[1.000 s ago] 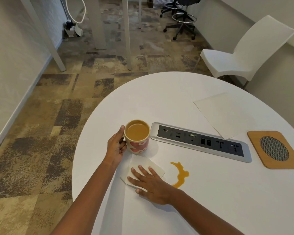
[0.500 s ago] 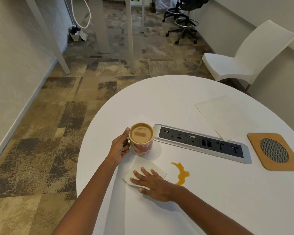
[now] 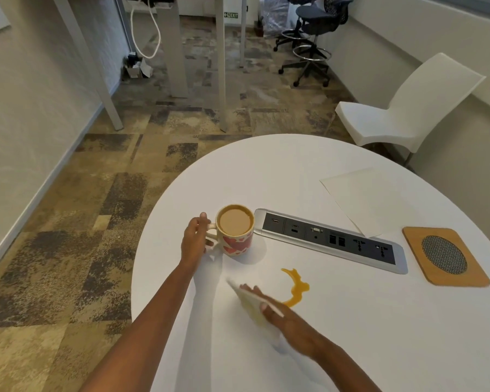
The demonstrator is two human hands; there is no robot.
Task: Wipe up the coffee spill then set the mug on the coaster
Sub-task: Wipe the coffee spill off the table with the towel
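Orange-brown coffee lies as a curved spill (image 3: 296,287) on the white table (image 3: 379,349), in front of the socket panel (image 3: 328,240) and not touching it. The right hand (image 3: 290,319) pinches a folded napkin (image 3: 251,302) just beside the near-left end of the spill. The napkin is tilted up from the table and blurred, and its lower part looks a little yellow. The left hand (image 3: 194,239) has its fingers curled at the handle of the mug (image 3: 234,230), which stands upright on the table, close to the left end of the socket panel. The coaster (image 3: 444,256) lies well apart at the right side, beyond the other end of the panel, and nothing is on it.

I think the wiping is only at its start, because nearly the whole streak is there. Several things could go wrong. The napkin is small and thin, so it may get soaked and only smear the coffee wider. It may also push the coffee toward the sockets if the stroke goes away from the person. The mug is filled almost to the rim, so a jerk of the left hand while the right one wipes could slop more coffee out. The way to the coaster passes along or over the panel, so a tilted or hurried carry could drop coffee into the sockets.
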